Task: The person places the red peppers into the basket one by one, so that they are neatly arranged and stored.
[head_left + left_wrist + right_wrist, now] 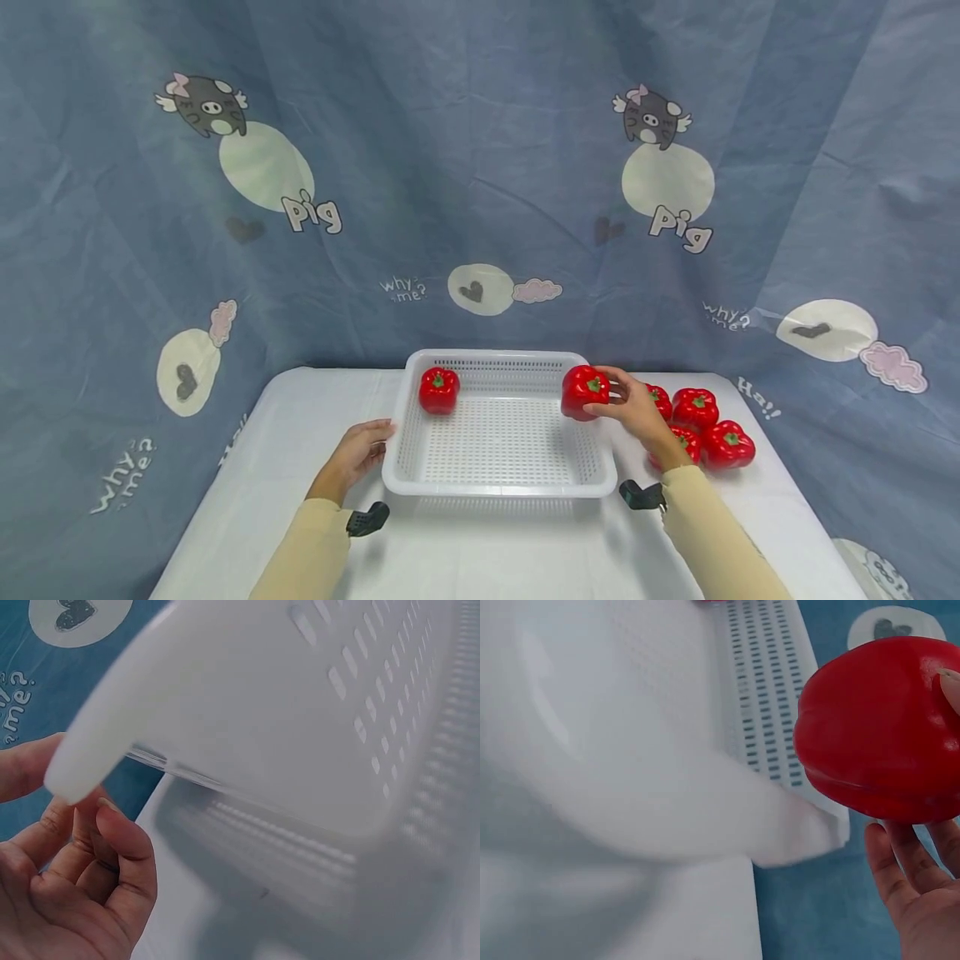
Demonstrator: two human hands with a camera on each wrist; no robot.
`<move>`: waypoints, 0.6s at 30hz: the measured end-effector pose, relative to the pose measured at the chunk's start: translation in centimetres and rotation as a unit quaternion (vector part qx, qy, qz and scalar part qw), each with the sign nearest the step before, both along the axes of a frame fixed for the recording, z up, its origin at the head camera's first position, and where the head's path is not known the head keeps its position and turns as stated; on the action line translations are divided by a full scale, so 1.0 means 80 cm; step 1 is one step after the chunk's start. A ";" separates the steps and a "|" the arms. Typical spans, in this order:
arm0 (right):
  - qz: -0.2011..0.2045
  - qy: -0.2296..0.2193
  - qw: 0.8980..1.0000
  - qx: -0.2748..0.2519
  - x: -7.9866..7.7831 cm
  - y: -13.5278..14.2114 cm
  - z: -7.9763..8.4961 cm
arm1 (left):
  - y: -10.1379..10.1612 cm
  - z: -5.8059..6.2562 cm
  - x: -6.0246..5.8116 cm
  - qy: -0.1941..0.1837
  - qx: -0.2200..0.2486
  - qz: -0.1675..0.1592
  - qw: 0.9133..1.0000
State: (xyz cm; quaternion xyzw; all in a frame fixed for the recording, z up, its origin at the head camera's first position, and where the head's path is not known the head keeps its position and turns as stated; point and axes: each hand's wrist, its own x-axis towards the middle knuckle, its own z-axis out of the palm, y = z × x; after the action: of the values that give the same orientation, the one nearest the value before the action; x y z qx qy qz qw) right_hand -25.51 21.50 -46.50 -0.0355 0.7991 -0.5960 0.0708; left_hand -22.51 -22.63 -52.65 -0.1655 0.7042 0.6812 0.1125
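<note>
A red bell pepper (pixel 584 392) is in my right hand (pixel 630 407), gripped between thumb and fingers over the right end of a white plastic basket (pixel 498 490). In the right wrist view the pepper (pixel 881 731) fills the upper right, with fingers below it and the thumb tip at its side. My left hand (pixel 362 450) holds the basket's left rim; the left wrist view shows the rim (pixel 90 757) between its fingers. Another red bell pepper (pixel 438 390) sits inside the basket at the back left, its green stem upward.
Several more red bell peppers (pixel 727 445) are grouped on the white table (pixel 495 550) right of the basket, partly behind my right hand and forearm. A blue patterned cloth (pixel 465 167) hangs behind the table's back edge.
</note>
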 end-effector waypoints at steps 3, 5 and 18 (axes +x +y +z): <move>0.001 -0.006 1.000 -0.005 -0.002 -0.008 0.001 | 0.000 0.002 0.000 -0.001 0.003 -0.002 1.000; -0.002 -0.008 1.000 0.001 -0.005 -0.012 -0.002 | 0.000 0.004 0.000 0.000 0.007 -0.006 1.000; 0.005 -0.014 1.000 0.012 -0.027 -0.041 -0.020 | 0.001 0.006 0.000 -0.013 0.002 -0.005 1.000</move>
State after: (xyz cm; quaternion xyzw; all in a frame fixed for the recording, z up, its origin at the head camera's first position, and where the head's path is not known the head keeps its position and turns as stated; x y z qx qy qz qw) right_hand -27.71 18.24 -48.13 -0.0308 0.8047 -0.5867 0.0853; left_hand -22.52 -22.52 -52.13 -0.1709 0.7021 0.6799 0.1252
